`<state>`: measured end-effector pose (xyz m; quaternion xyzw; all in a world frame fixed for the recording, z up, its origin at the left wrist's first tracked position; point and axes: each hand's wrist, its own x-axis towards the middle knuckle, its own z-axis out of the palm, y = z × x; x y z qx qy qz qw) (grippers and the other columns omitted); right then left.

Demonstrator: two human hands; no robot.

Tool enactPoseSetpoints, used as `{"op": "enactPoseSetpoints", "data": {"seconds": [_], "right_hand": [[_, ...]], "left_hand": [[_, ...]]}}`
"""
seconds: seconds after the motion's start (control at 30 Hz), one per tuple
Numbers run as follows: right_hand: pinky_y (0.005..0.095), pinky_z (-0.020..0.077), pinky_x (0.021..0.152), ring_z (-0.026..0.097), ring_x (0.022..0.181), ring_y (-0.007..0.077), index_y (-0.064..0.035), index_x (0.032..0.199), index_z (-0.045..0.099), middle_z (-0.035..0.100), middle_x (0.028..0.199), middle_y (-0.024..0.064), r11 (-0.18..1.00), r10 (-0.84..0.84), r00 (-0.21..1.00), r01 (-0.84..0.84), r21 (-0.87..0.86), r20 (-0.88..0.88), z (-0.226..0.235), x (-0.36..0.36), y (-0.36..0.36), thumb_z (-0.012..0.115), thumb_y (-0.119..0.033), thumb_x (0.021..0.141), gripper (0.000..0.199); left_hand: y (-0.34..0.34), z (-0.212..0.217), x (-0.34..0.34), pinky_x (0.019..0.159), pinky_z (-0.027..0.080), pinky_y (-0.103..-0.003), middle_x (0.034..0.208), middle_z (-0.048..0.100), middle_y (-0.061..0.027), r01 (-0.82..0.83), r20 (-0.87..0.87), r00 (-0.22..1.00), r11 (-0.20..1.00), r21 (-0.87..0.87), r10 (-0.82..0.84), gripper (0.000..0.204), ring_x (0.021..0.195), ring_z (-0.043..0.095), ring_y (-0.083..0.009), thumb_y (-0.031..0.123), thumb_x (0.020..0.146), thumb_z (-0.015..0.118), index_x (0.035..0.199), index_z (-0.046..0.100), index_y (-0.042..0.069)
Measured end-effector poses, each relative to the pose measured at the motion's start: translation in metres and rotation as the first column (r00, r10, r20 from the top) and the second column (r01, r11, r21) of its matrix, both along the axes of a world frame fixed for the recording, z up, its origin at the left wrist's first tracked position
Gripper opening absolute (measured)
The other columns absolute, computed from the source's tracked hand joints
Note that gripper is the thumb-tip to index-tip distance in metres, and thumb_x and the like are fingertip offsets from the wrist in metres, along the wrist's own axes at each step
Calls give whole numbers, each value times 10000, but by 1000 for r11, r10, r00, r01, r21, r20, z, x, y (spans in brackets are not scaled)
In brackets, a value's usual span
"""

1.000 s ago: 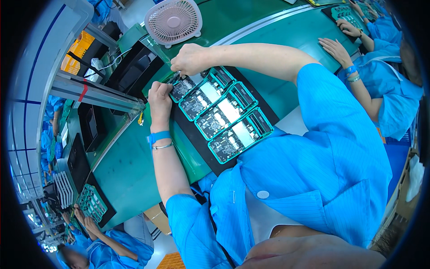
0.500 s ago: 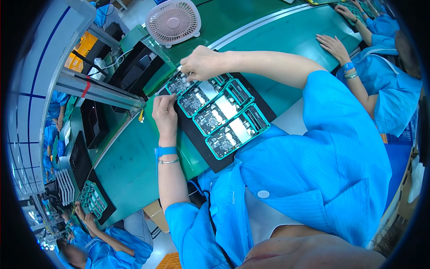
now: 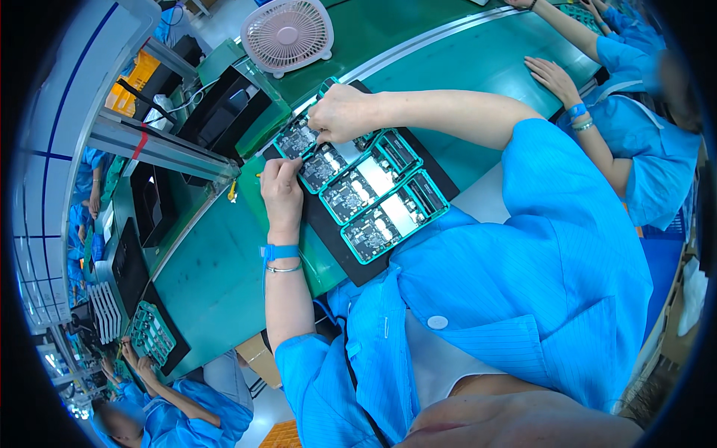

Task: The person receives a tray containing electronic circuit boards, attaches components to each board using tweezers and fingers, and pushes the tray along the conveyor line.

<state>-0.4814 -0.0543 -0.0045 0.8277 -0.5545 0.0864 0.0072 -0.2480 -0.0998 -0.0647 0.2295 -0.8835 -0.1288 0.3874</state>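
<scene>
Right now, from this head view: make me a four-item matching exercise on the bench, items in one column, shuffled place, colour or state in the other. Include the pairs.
Column 1
1. fan
2. left hand
3. right hand
4. tray

Column 2
A. black, under the teal-framed circuit boards
B. with a blue wristband on its wrist
C. pale pink, near the top edge of the picture
D. over the far end of the boards, no band visible on its wrist

Pairs: 1-C, 2-B, 3-D, 4-A

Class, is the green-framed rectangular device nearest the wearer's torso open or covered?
Open: the device shows its black circuit board and flat silver plate, no cover over them.
</scene>
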Motion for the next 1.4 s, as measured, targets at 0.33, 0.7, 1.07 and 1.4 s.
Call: {"op": "enactPoseSetpoints", "data": {"seconds": [0.33,0.7,1.07,1.4], "right_hand": [[425,549,651,699,768,302,-75,846,697,673,862,60,999,55,998,-55,-1,-4,-4,1,-1,732,-330,836,258],[412,547,620,697,752,283,-67,903,684,663,893,52,998,55,997,-57,-35,-52,-2,4,2,723,-304,847,246],[427,550,631,698,763,296,-68,892,677,659,885,68,996,90,995,-90,4,-32,0,3,2,718,-295,848,235],[437,549,664,701,792,305,-67,861,678,686,894,65,998,52,998,-52,21,22,-5,2,-2,726,-288,838,228]], "left_hand": [[1,4,3,729,503,-365,886,632,-82,-14,71,997,1000,-15,15,172,826,612,-266,-68,836,668,935,733,56],[2,3,2,725,485,-383,863,610,-75,-5,44,999,1000,-29,7,188,809,603,-275,-70,797,680,921,723,66],[0,-2,2,731,481,-380,878,612,-76,16,44,999,1000,7,-16,198,820,602,-272,-80,796,672,923,719,64],[2,1,0,721,492,-372,877,611,-81,24,24,999,1000,17,-24,188,823,605,-269,-87,812,669,927,714,55]]}}
